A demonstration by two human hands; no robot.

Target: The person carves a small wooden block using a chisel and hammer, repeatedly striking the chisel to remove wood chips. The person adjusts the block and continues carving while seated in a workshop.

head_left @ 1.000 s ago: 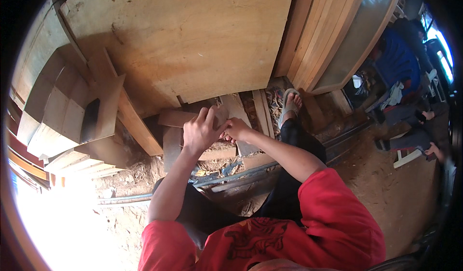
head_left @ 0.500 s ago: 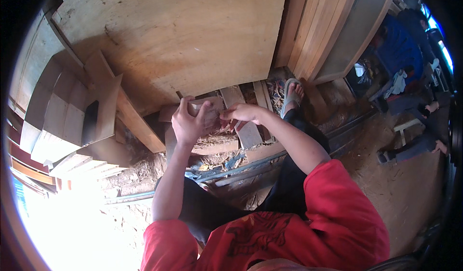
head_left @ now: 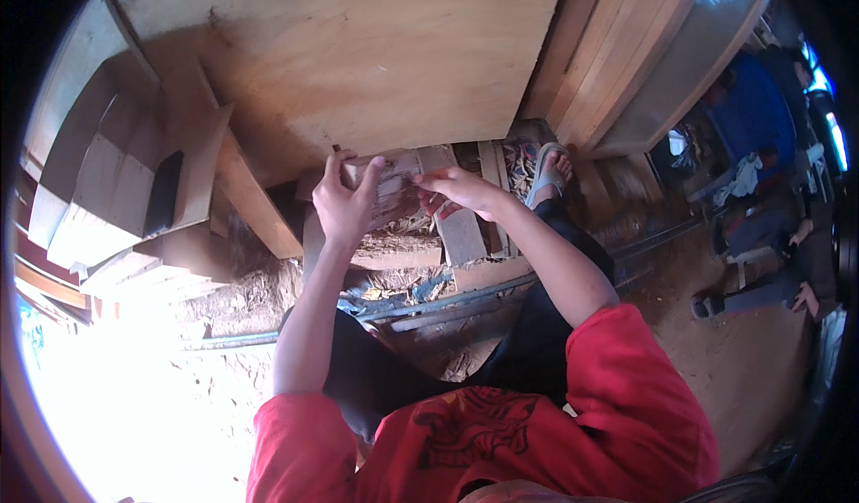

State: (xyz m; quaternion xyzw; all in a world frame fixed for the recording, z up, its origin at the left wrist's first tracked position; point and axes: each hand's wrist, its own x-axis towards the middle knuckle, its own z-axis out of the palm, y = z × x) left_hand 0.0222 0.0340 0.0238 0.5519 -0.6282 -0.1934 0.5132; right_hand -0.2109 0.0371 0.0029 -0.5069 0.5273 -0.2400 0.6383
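My left hand (head_left: 345, 200) is raised in front of me, its thumb and fingers curved around a small pale object (head_left: 352, 175) whose kind I cannot make out. Close by on the right is my right hand (head_left: 461, 194), index finger pointing toward the left one and the other fingers curled in. Whatever the right fingertips hold is too small to name. Between and below the hands lie wooden blocks and offcuts, among them a flat board (head_left: 461, 234) and a low block (head_left: 396, 252), with shavings around them.
A large plywood panel (head_left: 376, 64) stands just beyond my hands. Stacked boards (head_left: 116, 163) are at the left, and a slanted plank (head_left: 255, 203) leans beside them. Tall timber (head_left: 617, 46) stands at the right, near my sandalled foot (head_left: 549, 174). Another person (head_left: 761, 297) sits far right.
The view has shifted slightly. Both hands keep nearly the same place, and the left fingers and thumb still curve around the pale object.
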